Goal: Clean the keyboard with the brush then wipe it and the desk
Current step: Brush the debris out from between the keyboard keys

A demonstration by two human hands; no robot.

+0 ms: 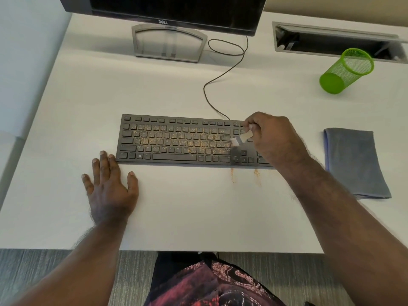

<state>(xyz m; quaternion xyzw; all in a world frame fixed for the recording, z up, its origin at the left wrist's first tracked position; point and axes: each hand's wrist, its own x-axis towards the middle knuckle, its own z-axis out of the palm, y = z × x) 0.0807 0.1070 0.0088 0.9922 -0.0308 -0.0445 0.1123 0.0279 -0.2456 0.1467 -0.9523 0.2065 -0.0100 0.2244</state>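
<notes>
A white counter (176, 206) filled the view, a dark monitor (172, 9) standing at twelve o'clock. The black keyboard (176, 140) lay at centre, orange crumbs dusting its middle rows and the counter just below its right part. A folded grey cloth (355, 162) lay at three o'clock, a green mesh cup (346, 70) tipped over at two. The left hand (109, 186) rested flat, fingers spread, at the keyboard's left corner. The right hand (273, 138) pinched a small white brush (239, 139) over the right-hand keys.
</notes>
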